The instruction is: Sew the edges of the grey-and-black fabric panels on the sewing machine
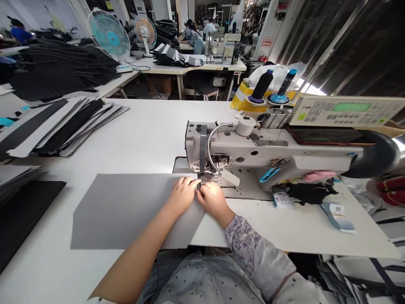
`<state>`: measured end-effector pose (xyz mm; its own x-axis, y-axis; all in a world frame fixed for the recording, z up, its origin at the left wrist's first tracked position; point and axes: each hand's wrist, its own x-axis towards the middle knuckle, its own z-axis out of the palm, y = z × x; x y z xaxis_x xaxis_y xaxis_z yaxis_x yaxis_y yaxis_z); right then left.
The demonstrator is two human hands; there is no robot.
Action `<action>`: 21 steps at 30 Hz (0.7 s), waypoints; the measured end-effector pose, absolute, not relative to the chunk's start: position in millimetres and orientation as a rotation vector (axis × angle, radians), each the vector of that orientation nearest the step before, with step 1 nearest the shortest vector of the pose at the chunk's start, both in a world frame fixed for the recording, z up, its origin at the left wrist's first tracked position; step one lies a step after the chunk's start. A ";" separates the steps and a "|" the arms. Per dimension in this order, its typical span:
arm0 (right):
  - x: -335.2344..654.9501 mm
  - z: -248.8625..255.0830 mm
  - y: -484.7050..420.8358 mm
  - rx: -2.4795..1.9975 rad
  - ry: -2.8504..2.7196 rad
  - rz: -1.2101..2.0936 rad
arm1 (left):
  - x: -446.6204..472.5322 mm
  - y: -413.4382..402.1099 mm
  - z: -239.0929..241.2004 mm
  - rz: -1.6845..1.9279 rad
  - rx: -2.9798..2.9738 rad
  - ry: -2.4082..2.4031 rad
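I have the left hand [183,195] on the gray panel [126,211], lower left of the frame's center, the right hand [214,201] at its right edge; whether either's fingers pinch it, I cannot tell.

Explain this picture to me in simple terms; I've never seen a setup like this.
This single view comes from a camera worn on a person's head, looking forward and down. There is no robot: you see the person's left hand and right hand at a sewing machine with a control panel. The left hand rests on a flat grey sheet; the right is at its edge. Both are close to the machine's needle area, though whether the fingers pinch the sheet is hard to tell. The white table also bears stacked cut pieces on the left. Two dark thread cones stand behind the machine.
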<state>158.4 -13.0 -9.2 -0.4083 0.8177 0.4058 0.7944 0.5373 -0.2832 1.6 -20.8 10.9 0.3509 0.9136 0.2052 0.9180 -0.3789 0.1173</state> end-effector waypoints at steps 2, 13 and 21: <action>157.9 -10.0 -11.6 -1.306 -2.272 0.060 | 0.7 -19.5 10.0 -0.373 -2.576 -1.735; 157.0 -14.6 -4.2 -1.301 -2.237 0.070 | 1.1 -10.5 10.2 -0.380 -2.603 -1.748; 161.7 -10.2 -10.6 -1.298 -2.190 0.150 | -70.2 -14.9 11.3 -0.398 -2.482 -1.943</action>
